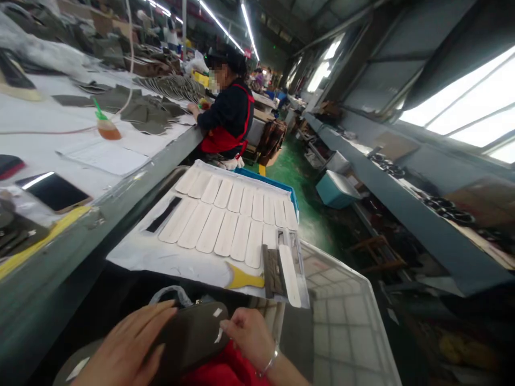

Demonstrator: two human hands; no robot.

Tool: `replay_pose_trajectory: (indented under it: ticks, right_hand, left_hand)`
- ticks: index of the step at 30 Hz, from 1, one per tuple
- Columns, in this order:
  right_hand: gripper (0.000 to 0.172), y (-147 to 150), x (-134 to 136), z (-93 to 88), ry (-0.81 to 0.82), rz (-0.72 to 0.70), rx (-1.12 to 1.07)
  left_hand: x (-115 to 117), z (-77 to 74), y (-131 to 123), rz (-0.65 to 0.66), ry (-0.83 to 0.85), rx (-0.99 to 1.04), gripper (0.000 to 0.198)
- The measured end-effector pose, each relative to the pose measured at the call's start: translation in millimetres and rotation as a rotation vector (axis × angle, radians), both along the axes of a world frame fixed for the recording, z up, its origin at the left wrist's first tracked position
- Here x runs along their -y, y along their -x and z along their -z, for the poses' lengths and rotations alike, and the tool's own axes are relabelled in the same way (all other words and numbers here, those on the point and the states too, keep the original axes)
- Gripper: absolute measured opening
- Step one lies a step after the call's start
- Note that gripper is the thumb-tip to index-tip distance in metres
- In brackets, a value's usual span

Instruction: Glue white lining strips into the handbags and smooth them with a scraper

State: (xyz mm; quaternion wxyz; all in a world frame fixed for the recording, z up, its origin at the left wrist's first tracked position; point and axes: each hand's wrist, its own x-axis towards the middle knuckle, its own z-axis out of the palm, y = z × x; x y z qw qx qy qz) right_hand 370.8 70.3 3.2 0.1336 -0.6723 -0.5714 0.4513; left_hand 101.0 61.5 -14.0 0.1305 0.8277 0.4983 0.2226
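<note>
A dark olive-grey rounded piece (193,327), like part of a bag, lies low in front of me. My left hand (129,343) grips it, fingers over its top and thumb lower down. At its right end, my right hand (251,335) has its fingers pinched at a small white strip (219,336). Another white patch (217,312) sits on the piece's upper corner. Just beyond is a white-covered board (181,262) with rows of pale oblong pieces (211,230). Near its front edge lie a yellow fan-shaped scraper (245,277) and dark strips (273,271).
A white plastic crate (341,311) stands to the right. The long workbench (112,198) on the left bears a phone (54,190), a bottle with orange-brown liquid (108,128) and dark cut pieces (148,110). A person in a red apron (227,107) works at that bench ahead.
</note>
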Motion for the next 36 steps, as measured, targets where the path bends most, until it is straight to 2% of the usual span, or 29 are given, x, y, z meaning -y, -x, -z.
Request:
replay_pose_trajectory:
  ticks: [4, 7, 12, 18, 26, 31, 36]
  right_hand:
    - [0.029, -4.7, -1.2, 1.0, -0.034, -0.045, 0.012]
    - [0.027, -7.1, -1.5, 3.5, -0.070, -0.044, 0.008]
    - [0.028, -9.5, -2.1, 4.8, -0.005, -0.045, -0.058]
    - [0.026, -11.6, -4.4, 1.8, -0.032, -0.076, -0.045]
    - [0.021, -12.5, -8.2, -3.4, -0.029, -0.093, -0.006]
    - [0.020, -11.4, -10.5, -1.2, -0.049, -0.098, 0.035]
    - [0.020, -12.5, -12.0, 2.1, -0.026, -0.103, 0.023]
  left_hand:
    - [-13.2, -3.3, -69.6, 0.157, 0.131, -0.125, 0.081]
    - [-16.1, -1.7, -91.4, 0.163, 0.229, -0.181, 0.086]
    - [-13.5, -0.6, -95.3, 0.133, 0.235, -0.180, 0.075]
    - [-12.7, 1.1, -100.7, 0.125, 0.172, -0.154, 0.057]
    - [-13.1, 4.8, -101.5, 0.131, 0.094, -0.142, 0.059]
    - [-14.9, 8.0, -103.5, 0.129, 0.076, -0.140, 0.062]
    - [-14.7, 4.9, -103.4, 0.118, 0.088, -0.114, 0.060]
